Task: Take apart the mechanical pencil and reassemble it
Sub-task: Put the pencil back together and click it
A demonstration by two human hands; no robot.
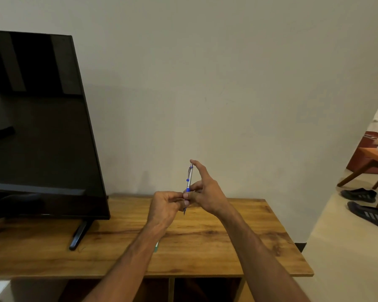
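The mechanical pencil (189,179) is held upright above the wooden table (249,236), silver barrel and clip at the top, blue grip in the middle, metal tip pointing down. My right hand (207,192) grips it at the blue section with thumb and lower fingers, and its index finger stretches up along the barrel to the top end. My left hand (165,207) pinches the lower part of the pencil near the tip from the left. The pencil looks to be in one piece.
A black television (37,127) on a slanted foot (80,235) fills the table's left side. A small green-white item (157,246) peeks out under my left forearm. Off the table's right edge lie dark shoes (368,214) and a wooden stool (367,166) on the floor.
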